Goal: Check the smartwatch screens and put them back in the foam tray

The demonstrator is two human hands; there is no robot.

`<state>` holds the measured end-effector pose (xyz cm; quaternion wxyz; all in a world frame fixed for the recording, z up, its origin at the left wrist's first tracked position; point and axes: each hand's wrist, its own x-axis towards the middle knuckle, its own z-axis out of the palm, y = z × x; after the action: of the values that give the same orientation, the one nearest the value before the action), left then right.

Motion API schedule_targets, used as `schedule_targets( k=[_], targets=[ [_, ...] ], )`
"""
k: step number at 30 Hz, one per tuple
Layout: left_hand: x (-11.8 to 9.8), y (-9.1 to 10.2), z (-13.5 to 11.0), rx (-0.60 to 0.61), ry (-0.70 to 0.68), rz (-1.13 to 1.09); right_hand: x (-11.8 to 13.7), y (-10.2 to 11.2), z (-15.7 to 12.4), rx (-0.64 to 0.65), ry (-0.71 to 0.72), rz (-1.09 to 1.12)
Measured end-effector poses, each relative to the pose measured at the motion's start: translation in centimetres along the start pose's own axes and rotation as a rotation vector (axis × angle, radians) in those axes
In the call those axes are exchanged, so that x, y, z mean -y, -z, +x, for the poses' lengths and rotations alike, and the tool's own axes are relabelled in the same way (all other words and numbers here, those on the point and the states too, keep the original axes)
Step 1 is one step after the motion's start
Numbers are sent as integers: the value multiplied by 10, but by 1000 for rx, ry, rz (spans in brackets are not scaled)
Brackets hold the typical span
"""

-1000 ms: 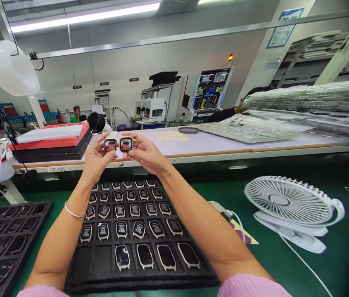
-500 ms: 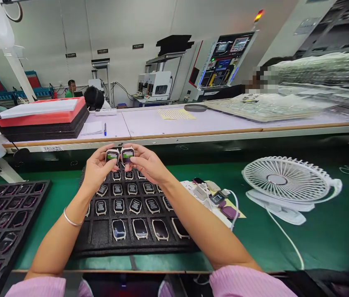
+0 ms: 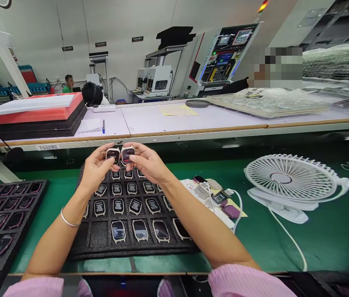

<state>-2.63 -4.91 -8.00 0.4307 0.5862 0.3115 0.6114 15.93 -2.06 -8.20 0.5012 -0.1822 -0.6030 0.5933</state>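
My left hand (image 3: 97, 167) is closed around a smartwatch without a strap (image 3: 112, 154), its thumb on the lit screen. Beside it, my right hand (image 3: 146, 161) grips a second smartwatch (image 3: 128, 154), thumb likewise against the display. Both watches have pale cases and are held upright side by side above the far edge of a black foam tray (image 3: 99, 234). Rows of similar watches lie in the tray's pockets, many with white text on their screens. In its front row sit watches with dark screens (image 3: 140, 230), next to vacant pockets at the left.
Another foam tray (image 3: 34, 206) with purple-rimmed watches lies at left. Right of my tray are a power strip with chargers (image 3: 203, 192) and a white fan (image 3: 286, 179). A raised shelf (image 3: 149, 121) carries foam sheets (image 3: 34, 109), a pen (image 3: 103, 126) and clear trays. People are beyond it.
The green areas on both watch screens have given way to other displays, with red low on the right one. My thumbs have shifted slightly on the screens. The grips stay the same.
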Motion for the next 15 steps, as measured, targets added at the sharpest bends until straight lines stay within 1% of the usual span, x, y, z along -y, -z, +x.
schedule_targets(
  k=[4,11,15],
  targets=[
    [2,-1,1,-2,15,21,-4,1,2,-28,17,1],
    [2,1,1,23,28,31,-3,4,1,-10,17,9],
    [0,-3,2,28,43,19,-1,2,2,-8,34,28]
  ],
)
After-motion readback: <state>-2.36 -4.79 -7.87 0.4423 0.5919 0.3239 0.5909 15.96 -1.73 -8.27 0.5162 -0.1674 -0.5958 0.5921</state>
